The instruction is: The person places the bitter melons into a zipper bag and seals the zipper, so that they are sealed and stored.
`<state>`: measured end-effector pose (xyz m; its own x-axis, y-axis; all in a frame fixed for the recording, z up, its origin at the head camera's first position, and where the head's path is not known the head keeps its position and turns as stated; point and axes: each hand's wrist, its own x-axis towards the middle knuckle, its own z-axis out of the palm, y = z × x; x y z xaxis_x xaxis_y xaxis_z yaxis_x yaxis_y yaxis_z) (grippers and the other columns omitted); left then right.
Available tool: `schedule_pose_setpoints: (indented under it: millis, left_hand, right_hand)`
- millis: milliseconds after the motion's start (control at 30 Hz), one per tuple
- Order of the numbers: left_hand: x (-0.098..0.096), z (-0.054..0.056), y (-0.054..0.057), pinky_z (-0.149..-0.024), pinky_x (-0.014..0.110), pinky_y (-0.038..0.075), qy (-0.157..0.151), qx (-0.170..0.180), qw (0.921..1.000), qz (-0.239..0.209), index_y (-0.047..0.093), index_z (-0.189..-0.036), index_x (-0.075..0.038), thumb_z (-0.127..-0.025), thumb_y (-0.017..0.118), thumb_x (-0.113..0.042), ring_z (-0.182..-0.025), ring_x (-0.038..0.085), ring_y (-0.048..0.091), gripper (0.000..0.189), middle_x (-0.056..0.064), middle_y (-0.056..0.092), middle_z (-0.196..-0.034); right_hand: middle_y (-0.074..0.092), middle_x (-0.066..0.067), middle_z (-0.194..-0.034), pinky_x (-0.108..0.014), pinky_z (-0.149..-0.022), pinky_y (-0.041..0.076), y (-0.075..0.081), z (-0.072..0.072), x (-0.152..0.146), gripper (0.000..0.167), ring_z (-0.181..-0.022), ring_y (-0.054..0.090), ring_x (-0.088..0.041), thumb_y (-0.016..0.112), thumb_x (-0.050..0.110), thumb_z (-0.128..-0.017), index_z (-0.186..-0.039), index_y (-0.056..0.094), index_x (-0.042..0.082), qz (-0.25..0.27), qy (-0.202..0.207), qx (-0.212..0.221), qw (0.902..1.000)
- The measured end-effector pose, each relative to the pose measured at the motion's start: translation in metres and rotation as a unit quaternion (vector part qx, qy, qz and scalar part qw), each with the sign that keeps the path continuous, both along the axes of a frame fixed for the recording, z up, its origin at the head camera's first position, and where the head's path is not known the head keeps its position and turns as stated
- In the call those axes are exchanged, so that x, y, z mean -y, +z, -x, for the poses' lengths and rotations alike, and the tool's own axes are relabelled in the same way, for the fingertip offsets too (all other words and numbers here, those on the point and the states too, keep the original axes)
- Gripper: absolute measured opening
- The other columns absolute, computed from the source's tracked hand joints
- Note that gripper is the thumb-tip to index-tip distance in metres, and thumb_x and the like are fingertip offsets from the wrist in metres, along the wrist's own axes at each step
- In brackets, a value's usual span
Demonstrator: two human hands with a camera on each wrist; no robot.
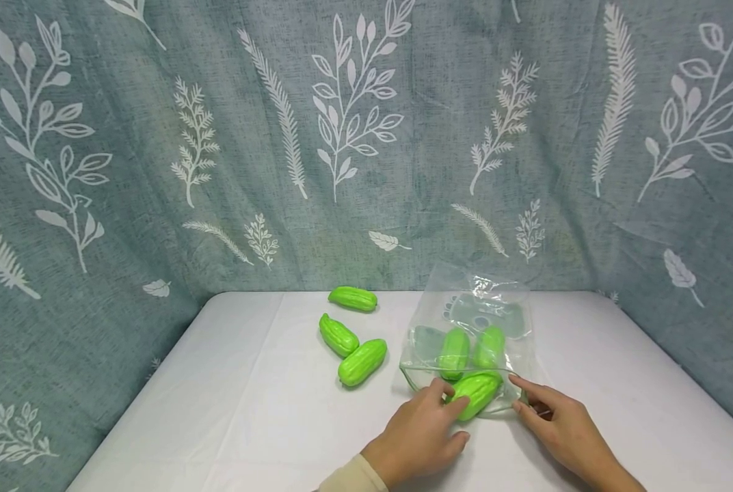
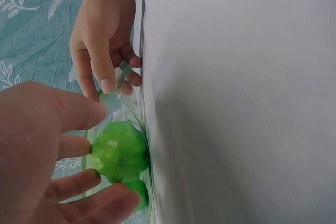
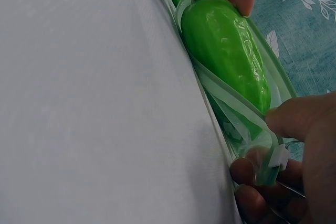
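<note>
A clear slider zip bag [image 1: 411, 342] lies on the white table, its green-edged mouth spread toward me. Two green bitter melons [image 1: 455, 352] are inside it, and a third bitter melon [image 1: 478, 393] lies at an angle in the opening, its near end sticking out. My left hand [image 1: 416, 434] touches that near end with its fingertips; its thumb stands apart, lower down. With thumb and fingers my right hand [image 1: 557, 427] pinches the right corner of the bag's mouth, where a white slider [image 3: 280, 157] shows in the right wrist view.
Left of the bag, three more bitter melons lie on the table [image 1: 249, 410]: one melon [image 1: 353, 298] near the back edge, a second melon [image 1: 338, 335] and a third melon [image 1: 363, 362] close together in front of it. A leaf-patterned curtain [image 1: 354, 225] hangs behind and at both sides.
</note>
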<state>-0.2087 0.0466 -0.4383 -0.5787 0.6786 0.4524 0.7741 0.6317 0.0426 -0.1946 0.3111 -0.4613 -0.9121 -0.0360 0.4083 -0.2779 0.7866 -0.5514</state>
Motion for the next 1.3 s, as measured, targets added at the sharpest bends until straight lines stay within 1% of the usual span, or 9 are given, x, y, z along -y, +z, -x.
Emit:
schedule_pose_setpoints:
  millis: [200, 333, 433, 567, 733, 967, 1200, 1300]
  left_hand:
    - [-0.007, 0.0, 0.001, -0.071, 0.019, 0.05, -0.003, -0.006, 1.0, 0.001, 0.067, -0.129, -0.019, -0.089, 0.072, -0.036, -0.094, 0.009, 0.058, 0.044, 0.004, 0.056, -0.116]
    - [-0.012, 0.0, 0.001, -0.071, 0.019, 0.05, 0.005, -0.011, 0.9999, 0.005, 0.068, -0.129, -0.019, -0.089, 0.072, -0.037, -0.092, 0.009, 0.058, 0.044, 0.004, 0.057, -0.114]
    - [-0.015, 0.001, 0.001, -0.068, 0.02, 0.049, 0.011, -0.015, 0.9998, 0.007, 0.068, -0.128, -0.021, -0.089, 0.072, -0.038, -0.091, 0.009, 0.058, 0.043, 0.004, 0.058, -0.114]
    - [-0.018, 0.002, 0.002, -0.064, 0.019, 0.049, 0.015, -0.007, 0.9998, 0.011, 0.067, -0.129, -0.022, -0.089, 0.072, -0.038, -0.093, 0.01, 0.059, 0.044, 0.004, 0.057, -0.116]
    - [-0.023, 0.004, 0.002, -0.066, 0.019, 0.05, 0.021, 0.004, 0.9996, 0.021, 0.066, -0.13, -0.023, -0.089, 0.071, -0.04, -0.096, 0.011, 0.06, 0.045, 0.004, 0.057, -0.118]
    - [-0.028, 0.008, 0.003, -0.065, 0.02, 0.051, 0.03, 0.01, 0.999, 0.031, 0.066, -0.13, -0.024, -0.089, 0.071, -0.044, -0.095, 0.01, 0.061, 0.046, 0.004, 0.058, -0.119]
    - [-0.032, 0.009, 0.004, -0.068, 0.02, 0.051, 0.034, 0.015, 0.9989, 0.028, 0.066, -0.131, -0.022, -0.089, 0.071, -0.043, -0.097, 0.01, 0.06, 0.047, 0.004, 0.057, -0.118]
    - [-0.034, 0.009, 0.006, -0.065, 0.02, 0.051, 0.036, 0.021, 0.9987, 0.029, 0.066, -0.131, -0.023, -0.09, 0.071, -0.043, -0.097, 0.01, 0.06, 0.047, 0.004, 0.057, -0.119]
  right_hand:
    - [0.071, -0.001, -0.098, -0.027, -0.067, 0.055, 0.0, 0.0, -0.001, 0.044, -0.079, 0.065, -0.008, 0.074, 0.022, -0.092, -0.134, 0.065, 0.012, 0.001, 0.003, 0.003, 1.0]
    - [0.071, 0.0, -0.097, -0.027, -0.067, 0.055, 0.0, 0.001, -0.001, 0.044, -0.078, 0.065, -0.007, 0.074, 0.023, -0.092, -0.134, 0.065, 0.012, 0.002, 0.002, 0.005, 1.0]
    - [0.07, 0.001, -0.096, -0.026, -0.067, 0.055, 0.0, 0.0, -0.001, 0.044, -0.078, 0.064, -0.007, 0.074, 0.023, -0.092, -0.134, 0.065, 0.012, 0.001, 0.005, 0.004, 1.0]
    - [0.07, 0.001, -0.096, -0.026, -0.066, 0.055, 0.001, 0.0, 0.0, 0.044, -0.078, 0.064, -0.007, 0.074, 0.024, -0.092, -0.134, 0.065, 0.012, 0.001, 0.004, 0.006, 1.0]
    - [0.07, 0.0, -0.096, -0.026, -0.067, 0.055, 0.001, 0.0, 0.0, 0.044, -0.078, 0.065, -0.008, 0.074, 0.023, -0.092, -0.134, 0.065, 0.012, 0.004, 0.0, 0.013, 0.9999]
    - [0.07, 0.0, -0.097, -0.026, -0.067, 0.055, 0.0, -0.001, 0.0, 0.045, -0.078, 0.065, -0.008, 0.074, 0.025, -0.093, -0.135, 0.064, 0.012, 0.008, -0.006, 0.026, 0.9996]
    - [0.07, 0.0, -0.097, -0.026, -0.067, 0.055, 0.001, -0.001, 0.001, 0.044, -0.078, 0.065, -0.008, 0.073, 0.026, -0.094, -0.135, 0.064, 0.013, 0.013, -0.009, 0.034, 0.9993]
    - [0.07, 0.0, -0.097, -0.026, -0.067, 0.055, 0.002, -0.001, 0.0, 0.044, -0.078, 0.065, -0.008, 0.073, 0.026, -0.094, -0.135, 0.065, 0.014, 0.01, -0.012, 0.036, 0.9992]
